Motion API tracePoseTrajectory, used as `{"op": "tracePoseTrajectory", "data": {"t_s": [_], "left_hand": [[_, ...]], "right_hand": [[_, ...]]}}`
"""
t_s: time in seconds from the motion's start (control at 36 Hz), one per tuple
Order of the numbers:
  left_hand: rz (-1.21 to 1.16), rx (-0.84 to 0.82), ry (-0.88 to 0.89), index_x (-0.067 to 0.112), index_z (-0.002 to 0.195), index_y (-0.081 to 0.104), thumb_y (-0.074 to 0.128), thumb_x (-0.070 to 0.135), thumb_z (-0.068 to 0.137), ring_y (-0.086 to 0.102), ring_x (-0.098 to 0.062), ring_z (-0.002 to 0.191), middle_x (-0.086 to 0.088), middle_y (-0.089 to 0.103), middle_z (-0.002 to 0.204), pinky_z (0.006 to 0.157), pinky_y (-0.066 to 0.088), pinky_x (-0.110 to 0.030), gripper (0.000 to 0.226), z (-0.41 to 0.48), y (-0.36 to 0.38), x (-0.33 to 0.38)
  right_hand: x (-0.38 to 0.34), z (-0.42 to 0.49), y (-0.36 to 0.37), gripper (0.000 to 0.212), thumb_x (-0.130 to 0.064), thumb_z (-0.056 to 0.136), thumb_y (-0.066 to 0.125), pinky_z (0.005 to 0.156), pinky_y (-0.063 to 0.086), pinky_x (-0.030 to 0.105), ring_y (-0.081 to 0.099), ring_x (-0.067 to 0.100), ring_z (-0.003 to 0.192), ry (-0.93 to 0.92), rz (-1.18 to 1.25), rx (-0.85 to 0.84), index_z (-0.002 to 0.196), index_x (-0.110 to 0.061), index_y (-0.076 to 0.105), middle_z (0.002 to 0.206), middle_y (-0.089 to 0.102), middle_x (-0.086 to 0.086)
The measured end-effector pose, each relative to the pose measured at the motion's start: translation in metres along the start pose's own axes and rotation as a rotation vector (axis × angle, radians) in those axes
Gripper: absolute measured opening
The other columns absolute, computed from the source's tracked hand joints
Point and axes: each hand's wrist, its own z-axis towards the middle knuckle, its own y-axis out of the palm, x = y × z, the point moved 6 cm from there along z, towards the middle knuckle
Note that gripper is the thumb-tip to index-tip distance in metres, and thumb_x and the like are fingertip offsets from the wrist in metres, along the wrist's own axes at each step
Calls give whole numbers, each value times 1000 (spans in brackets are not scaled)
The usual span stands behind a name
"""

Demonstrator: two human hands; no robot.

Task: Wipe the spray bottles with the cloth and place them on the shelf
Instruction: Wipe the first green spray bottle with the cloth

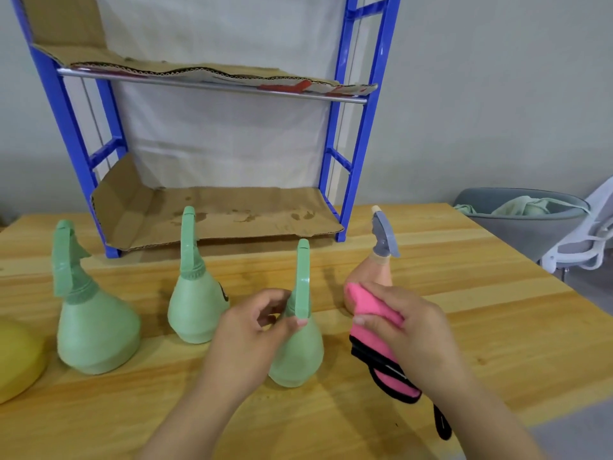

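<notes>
Left hand (252, 333) is in on the nearest green bottle (298, 350). Thumb and fingertips pinch the neck just under the trigger, and the rest of the hand curls loosely round it. That looks like a steadying grip: hold the narrow top and the fat belly stays bare for wiping. The bottle stands upright on the table (464, 310), close to the near edge and about midway along it.

Right hand (411, 330) has the pink cloth (371, 310) bunched in a closed grip. The fingers are wrapped over it, and its black-trimmed tail hangs down toward the near edge. The cloth sits just to the right of the held bottle, near it but not touching. I read that as the wipe being lined up, not begun.

Just behind the cloth stands the peach bottle (368, 273) with the grey trigger head. The cloth overlaps its lower side from this angle, so I cannot tell whether they touch.

Two more green bottles wait upright. The middle green bottle (194, 310) stands just left of the left hand, and the left green bottle (96, 330) stands well out toward the left edge. A yellow object (16, 356) pokes in at the left edge itself.

The blue shelf (360, 154) stands at the far edge, both tiers lined with cardboard (232, 217). No bottle is on it, so by my count all four are yet to go up. It lies straight ahead of both hands, beyond the row of bottles.
</notes>
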Motion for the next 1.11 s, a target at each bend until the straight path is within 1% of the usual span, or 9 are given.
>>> {"op": "tracePoseTrajectory", "data": {"t_s": [0.17, 0.36, 0.61, 0.67, 0.72, 0.78, 0.83, 0.92, 1.11], "left_hand": [[8, -23, 19, 41, 89, 66, 74, 26, 77, 60, 14, 91, 37, 65, 93, 72, 43, -7, 21, -9, -2, 3], [9, -15, 19, 37, 94, 68, 73, 26, 79, 61, 11, 90, 34, 66, 94, 81, 48, -16, 19, -11, 0, 2], [-67, 11, 1, 34, 92, 71, 74, 23, 78, 66, 0, 89, 19, 73, 92, 86, 53, -33, 18, -13, 1, -3], [-61, 15, 20, 32, 92, 71, 75, 24, 77, 67, -2, 88, 17, 73, 90, 84, 53, -33, 17, -12, 1, -3], [-50, 21, 42, 33, 94, 71, 74, 25, 77, 66, 0, 87, 17, 73, 89, 81, 53, -30, 19, -13, 1, -1], [-36, 24, 57, 33, 96, 71, 74, 25, 77, 66, 0, 89, 18, 73, 91, 83, 53, -30, 21, -13, 0, 0], [-26, 20, 64, 34, 98, 70, 74, 24, 78, 65, 2, 92, 21, 72, 94, 85, 53, -29, 22, -13, 0, 1], [11, 24, 69, 36, 99, 69, 73, 26, 79, 63, 5, 94, 25, 71, 96, 86, 50, -24, 22, -13, 0, 0], [52, 39, 63, 42, 100, 65, 69, 31, 81, 60, 10, 96, 29, 68, 99, 84, 46, -15, 23, -16, 3, 1]], "right_hand": [[-26, 19, -2, 58, -59, 76, 48, 80, 38, -1, 50, -19, 95, -103, -6, 10, 127, -33, 54, 98, 57, -25], [-62, 44, -1, 36, -27, 91, 58, 90, 35, 4, 50, -6, 104, -364, 10, 43, 126, -22, 60, 108, 57, -12], [-63, 35, 16, 32, -34, 92, 51, 74, 53, 40, 61, 12, 100, -660, -152, -71, 111, -16, 70, 111, 62, -3], [-67, 23, 18, 29, -25, 91, 53, 80, 51, 32, 63, 18, 95, -763, -164, -92, 107, -10, 72, 106, 65, 5], [-70, 12, 20, 26, -17, 88, 55, 89, 41, 14, 61, 20, 93, -821, -187, -101, 104, -6, 73, 103, 66, 11], [-70, 8, 21, 25, -13, 86, 57, 92, 30, 6, 59, 19, 93, -857, -228, -93, 103, -6, 73, 103, 68, 12], [-70, 9, 22, 25, -14, 87, 55, 89, 37, 12, 62, 24, 94, -882, -258, -92, 103, -8, 74, 105, 68, 11], [-71, 22, 18, 27, -16, 89, 53, 76, 53, 34, 65, 27, 93, -855, -245, -65, 104, -8, 73, 106, 67, 10], [-58, 51, 13, 28, -17, 89, 60, 90, 45, 21, 58, 10, 102, -622, -83, -47, 115, -13, 68, 111, 62, -3]]}}
